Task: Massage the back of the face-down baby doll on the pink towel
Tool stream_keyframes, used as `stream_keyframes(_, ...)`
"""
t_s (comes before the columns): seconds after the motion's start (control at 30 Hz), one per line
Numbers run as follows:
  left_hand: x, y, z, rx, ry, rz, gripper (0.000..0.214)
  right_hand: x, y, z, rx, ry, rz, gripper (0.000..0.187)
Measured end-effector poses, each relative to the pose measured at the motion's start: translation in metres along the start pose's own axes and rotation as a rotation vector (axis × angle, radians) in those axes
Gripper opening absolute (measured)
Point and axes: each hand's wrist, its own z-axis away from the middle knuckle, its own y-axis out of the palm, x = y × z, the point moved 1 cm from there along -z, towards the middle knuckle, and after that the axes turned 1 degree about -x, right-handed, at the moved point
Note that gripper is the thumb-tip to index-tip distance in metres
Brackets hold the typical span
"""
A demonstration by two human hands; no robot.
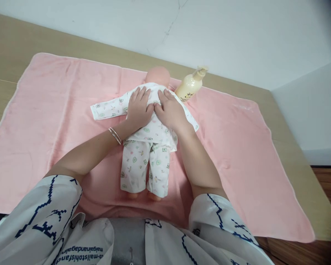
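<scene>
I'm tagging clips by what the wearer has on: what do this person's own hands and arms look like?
The left hand and right hand are ungloved. Thin, shiny bangles circle the left wrist; the right wrist is bare. Loose white sleeves, marked with dark blue, jagged lines, leave both forearms uncovered.

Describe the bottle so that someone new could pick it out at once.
Start with the pink blanket spread on the table. Near its far edge, beyond the right hand, the bottle is beside the head of the doll in printed white clothes. What sets it apart is its glossy, pale-yellow body with a pump top and small dark print.
</scene>
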Motion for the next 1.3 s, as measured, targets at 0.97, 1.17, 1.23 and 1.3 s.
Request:
stream_keyframes(0.97, -0.018, -0.017, 0.003, 0.014, 0.120, -0.035, 0.037, 0.011, -0.004, 0.007, -0.029, -0.001, 0.022, 0.056)
stream_keyframes(1.17, -0.017, -0.016, 0.006, -0.018, 0.011, -0.016, 0.035, 0.021, -0.004, 0.010, -0.006, 0.072, 0.040, 0.058)
stream_keyframes(1.23, -0.011, -0.011, 0.005, -0.018, -0.020, 0.012, 0.041, 0.015, 0.001, 0.005, -0.005, 0.059, 0.025, 0.059)
stream_keyframes(1.3, -0.006, -0.006, 0.004, -0.011, -0.031, 0.037, 0.046, 0.008, 0.006, 0.001, -0.008, 0.040, 0.014, 0.059)
